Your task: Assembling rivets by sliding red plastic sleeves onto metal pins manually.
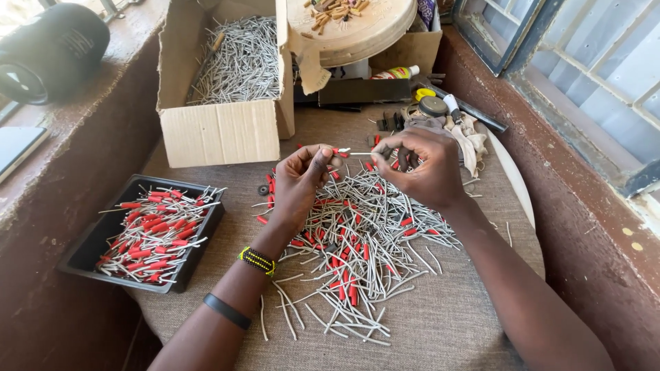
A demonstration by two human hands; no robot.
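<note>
- Head view: your left hand (300,180) pinches one end of a thin grey metal pin (357,153), at its short red sleeve (342,153), thumb and forefinger closed on it.
- Your right hand (421,168) meets it from the other side, fingers curled narrow around the pin's far end and some small dark pieces; the pin lies level between both hands.
- Right below your hands a loose heap of grey pins and red sleeves (357,240) spreads over the coarse brown cloth (440,323).
- To your left sits a black plastic tray (89,247) of sleeved pins.
- Beyond it stands an open cardboard box (220,130) full of bare pins.
</note>
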